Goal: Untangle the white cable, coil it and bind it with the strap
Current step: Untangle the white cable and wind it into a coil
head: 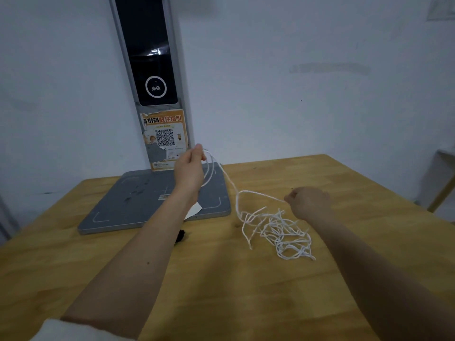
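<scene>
my left hand (189,168) is raised above the grey scale (138,207) at the back of the bench (123,279), fingers curled, pinching a few hanging loops of the cable (278,230) at their top. from there one strand runs down and to the right, rises in a small arch, and ends in my right hand (309,201), which pinches it between curled fingers just above the bench. the stretched part runs roughly left to right, sloping down from the raised hand. the rest of the cable lies in a loose tangle on the wood, just below and left of my right hand (no clear axis there). a small black thing (181,236), maybe the strap, lies by my left forearm.
</scene>
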